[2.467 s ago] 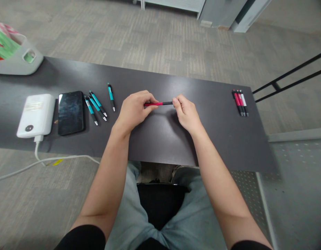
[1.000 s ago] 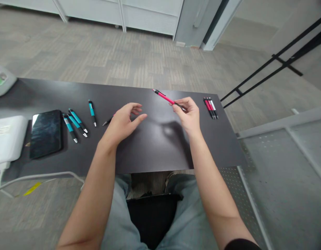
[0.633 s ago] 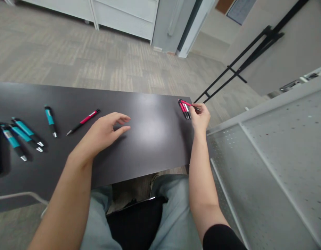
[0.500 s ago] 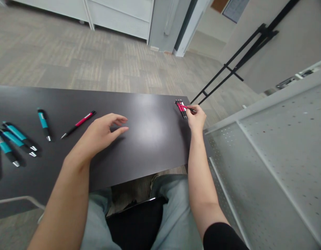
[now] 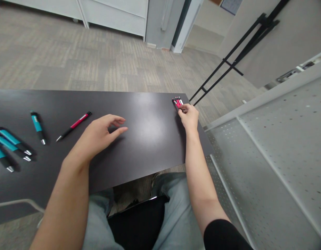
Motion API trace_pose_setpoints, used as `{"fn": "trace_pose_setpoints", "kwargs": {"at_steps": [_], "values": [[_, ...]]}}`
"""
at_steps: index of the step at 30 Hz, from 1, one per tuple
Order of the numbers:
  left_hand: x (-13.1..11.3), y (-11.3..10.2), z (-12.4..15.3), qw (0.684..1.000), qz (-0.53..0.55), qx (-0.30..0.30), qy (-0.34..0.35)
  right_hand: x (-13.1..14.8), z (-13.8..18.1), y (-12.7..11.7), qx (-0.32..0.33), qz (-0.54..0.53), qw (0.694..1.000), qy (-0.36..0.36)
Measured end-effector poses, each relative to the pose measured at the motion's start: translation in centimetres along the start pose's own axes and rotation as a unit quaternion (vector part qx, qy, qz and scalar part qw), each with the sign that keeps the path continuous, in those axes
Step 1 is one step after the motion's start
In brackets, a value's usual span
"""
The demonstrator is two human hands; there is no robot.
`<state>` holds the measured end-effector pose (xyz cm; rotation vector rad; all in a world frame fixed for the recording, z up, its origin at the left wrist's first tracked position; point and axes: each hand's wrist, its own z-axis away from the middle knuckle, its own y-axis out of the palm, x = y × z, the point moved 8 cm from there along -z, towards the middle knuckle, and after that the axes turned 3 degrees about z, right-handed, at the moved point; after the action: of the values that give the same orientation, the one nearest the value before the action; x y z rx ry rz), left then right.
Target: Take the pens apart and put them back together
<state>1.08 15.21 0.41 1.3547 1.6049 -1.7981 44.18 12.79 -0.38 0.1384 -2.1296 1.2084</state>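
Observation:
My right hand reaches to the far right corner of the dark table. Its fingers are pinched on the near end of a red pen that lies in a small bunch of red pens. My left hand rests low over the middle of the table, fingers spread and slightly curled, holding nothing. A single red and black pen lies just left of that hand. Further left, one teal pen lies alone, and more teal pens lie grouped at the left edge.
A grey perforated metal surface stands close to the table's right end. Black metal rails slant behind it. White cabinets and carpet floor lie beyond the table. My legs are under the near edge.
My right hand carried a red pen from the table's middle to the bunch at the right corner and lowered it onto the bunch. My left hand let go and stayed open. The view turned right.

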Motion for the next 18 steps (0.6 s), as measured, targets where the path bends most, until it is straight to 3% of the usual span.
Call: {"fn": "trace_pose_setpoints", "kwargs": {"at_steps": [8, 18], "values": [[-0.23, 0.02, 0.0, 1.0, 0.001, 0.003, 0.001, -0.09, 0.07, 0.03, 0.002, -0.012, 0.999, 0.052], [-0.02, -0.12, 0.19, 1.0, 0.004, 0.001, 0.002, -0.42, -0.18, 0.41, 0.017, -0.02, 0.998, 0.056]]}}
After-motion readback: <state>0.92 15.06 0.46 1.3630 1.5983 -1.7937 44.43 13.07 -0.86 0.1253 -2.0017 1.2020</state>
